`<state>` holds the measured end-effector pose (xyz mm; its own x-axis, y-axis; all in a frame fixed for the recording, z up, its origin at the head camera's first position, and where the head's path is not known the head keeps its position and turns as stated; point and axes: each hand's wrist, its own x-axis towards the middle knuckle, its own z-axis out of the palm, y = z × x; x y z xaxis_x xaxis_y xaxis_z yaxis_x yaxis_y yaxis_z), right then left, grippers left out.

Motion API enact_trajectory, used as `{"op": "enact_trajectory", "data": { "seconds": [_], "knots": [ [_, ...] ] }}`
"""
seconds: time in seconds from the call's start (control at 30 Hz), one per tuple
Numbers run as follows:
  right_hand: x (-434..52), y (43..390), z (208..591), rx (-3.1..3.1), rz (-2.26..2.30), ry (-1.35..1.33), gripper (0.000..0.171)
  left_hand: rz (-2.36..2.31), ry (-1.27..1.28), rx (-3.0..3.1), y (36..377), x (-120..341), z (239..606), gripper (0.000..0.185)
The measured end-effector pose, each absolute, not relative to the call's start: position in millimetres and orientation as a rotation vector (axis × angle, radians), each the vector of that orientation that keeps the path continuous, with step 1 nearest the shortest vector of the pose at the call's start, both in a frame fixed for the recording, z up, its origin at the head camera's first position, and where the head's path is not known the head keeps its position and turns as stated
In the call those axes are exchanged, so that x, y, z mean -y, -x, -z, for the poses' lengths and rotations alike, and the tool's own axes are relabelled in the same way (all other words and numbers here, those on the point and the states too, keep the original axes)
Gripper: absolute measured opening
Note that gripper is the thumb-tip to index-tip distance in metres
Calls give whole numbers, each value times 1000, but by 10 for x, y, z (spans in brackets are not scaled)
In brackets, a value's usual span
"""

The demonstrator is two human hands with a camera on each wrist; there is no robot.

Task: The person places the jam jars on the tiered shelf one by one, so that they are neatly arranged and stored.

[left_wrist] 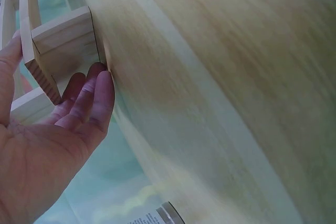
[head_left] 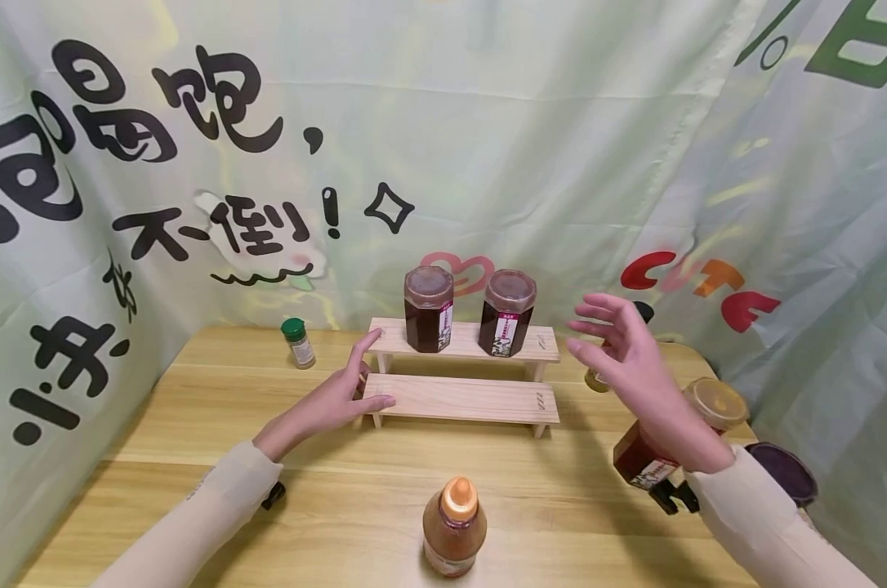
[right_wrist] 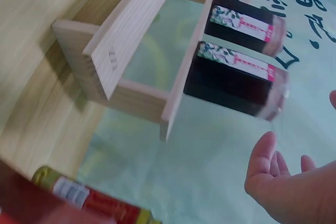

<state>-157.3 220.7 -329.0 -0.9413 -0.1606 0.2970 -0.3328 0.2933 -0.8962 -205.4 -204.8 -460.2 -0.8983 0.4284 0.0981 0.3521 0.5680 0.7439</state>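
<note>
A two-step wooden rack [head_left: 461, 398] stands mid-table. My left hand [head_left: 355, 388] holds its left end. The thumb lies on the lower step and the fingers [left_wrist: 86, 95] reach the leg beneath. Two dark jars [head_left: 428, 310] [head_left: 509, 314] with pink-striped labels stand side by side on the upper step. My right hand [head_left: 601, 336] hovers open just right of the rack, fingers spread, touching nothing. In the right wrist view the nearer jar [right_wrist: 236, 82] and the rack's right end [right_wrist: 136, 30] lie ahead of my right hand [right_wrist: 278, 177].
A green-capped spice bottle [head_left: 298, 343] stands at the back left. An orange-capped sauce bottle [head_left: 454, 527] is at the front centre. On the right are a gold-lidded red jar [head_left: 715, 404], a purple-lidded jar [head_left: 782, 472] and a small bottle [head_left: 596, 380]. Printed cloth walls surround the table.
</note>
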Motion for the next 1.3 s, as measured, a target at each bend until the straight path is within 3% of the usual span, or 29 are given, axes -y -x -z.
{"op": "enact_trajectory", "data": {
  "seconds": [0.57, 1.07, 1.3],
  "knots": [
    [-2817, 1088, 3316, 2499, -1453, -344, 55, -1251, -679, -2700, 2058, 2048, 4596, 111],
    [-3203, 833, 3692, 2595, -1257, -68, 61, -1277, -688, -2679, 2063, 2037, 4619, 111],
    [-3285, 733, 3941, 2552, -1351, -119, 68, -1267, -682, -2688, 2056, 2051, 4620, 110]
  ]
}}
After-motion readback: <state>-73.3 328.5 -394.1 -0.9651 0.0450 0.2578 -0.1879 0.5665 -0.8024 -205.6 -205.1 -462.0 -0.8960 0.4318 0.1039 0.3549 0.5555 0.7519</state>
